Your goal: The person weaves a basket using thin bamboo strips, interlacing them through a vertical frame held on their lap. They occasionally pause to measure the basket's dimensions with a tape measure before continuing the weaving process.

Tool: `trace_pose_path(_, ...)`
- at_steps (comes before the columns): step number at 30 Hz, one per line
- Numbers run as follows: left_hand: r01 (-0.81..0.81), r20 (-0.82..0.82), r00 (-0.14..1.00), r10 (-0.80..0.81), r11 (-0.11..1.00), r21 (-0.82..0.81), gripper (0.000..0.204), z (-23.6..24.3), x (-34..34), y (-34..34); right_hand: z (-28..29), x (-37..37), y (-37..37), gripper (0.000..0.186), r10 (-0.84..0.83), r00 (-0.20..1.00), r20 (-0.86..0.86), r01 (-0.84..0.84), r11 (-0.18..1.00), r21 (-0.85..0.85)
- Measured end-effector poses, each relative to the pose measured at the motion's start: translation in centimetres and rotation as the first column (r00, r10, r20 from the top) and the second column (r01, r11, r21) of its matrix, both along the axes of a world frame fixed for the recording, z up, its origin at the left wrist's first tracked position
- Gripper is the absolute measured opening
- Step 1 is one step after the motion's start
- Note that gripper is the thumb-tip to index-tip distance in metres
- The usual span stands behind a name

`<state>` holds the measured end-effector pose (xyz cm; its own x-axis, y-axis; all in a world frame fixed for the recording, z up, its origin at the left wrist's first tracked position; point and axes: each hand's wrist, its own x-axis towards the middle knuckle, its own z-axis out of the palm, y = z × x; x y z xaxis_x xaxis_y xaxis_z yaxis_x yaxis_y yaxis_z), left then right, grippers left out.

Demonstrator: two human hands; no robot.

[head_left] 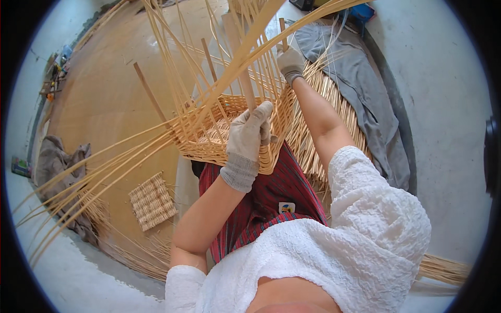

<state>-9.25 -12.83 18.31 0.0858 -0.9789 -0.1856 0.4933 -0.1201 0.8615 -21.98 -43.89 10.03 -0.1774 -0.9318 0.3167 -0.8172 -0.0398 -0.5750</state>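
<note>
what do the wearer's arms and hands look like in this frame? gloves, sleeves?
Both hands wear light grey knit work gloves with ribbed cuffs, left glove and right glove. Forearms are bare past the cuffs. Short white textured sleeves cover the upper arms, left sleeve and right sleeve. No watch or markings visible.

Half-woven wicker basket [224, 133], pale straw colour, rectangular, resting on the lap and tilted a little away. Side walls already woven low, with tight horizontal rows. Many long thin willow rods [104, 167] standing out from the rim, unwoven, some fanning to the lower left, others rising up toward the top edge. Near wall gripped by the gloved left hand [249, 136]; upright rods at the far corner held by the gloved right hand [289, 63].
</note>
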Motion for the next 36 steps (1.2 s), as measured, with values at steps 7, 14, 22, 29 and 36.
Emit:
trace_pose_path(7,-0.056,0.010,0.998,0.056,0.998,-0.002,0.040,-0.2,-0.2,0.9,0.4,0.5,0.2,0.047,0.048,0.999,-0.011,-0.049,0.999,-0.018)
trace_pose_path(14,-0.061,0.021,0.998,0.062,0.997,-0.053,0.036,0.0,-0.4,1.9,0.1,0.3,0.4,0.046,0.086,0.994,0.071,-0.079,0.993,-0.091)
trace_pose_path(22,-0.223,0.142,0.955,0.260,0.947,-0.232,0.024,1.9,3.5,2.5,3.9,-6.0,4.5,0.056,0.609,0.765,0.208,-0.624,0.781,0.011)
trace_pose_path(29,-0.138,0.522,-0.302,0.798,0.505,-0.852,0.051,4.3,6.4,5.7,12.0,-3.4,15.9,0.043,0.571,0.809,-0.139,-0.587,0.795,-0.152)
trace_pose_path(36,0.098,0.900,-0.312,0.304,0.953,-0.288,0.102,2.5,0.3,-1.0,13.3,-1.1,25.0,0.031,0.658,0.706,-0.261,-0.620,0.397,-0.677)
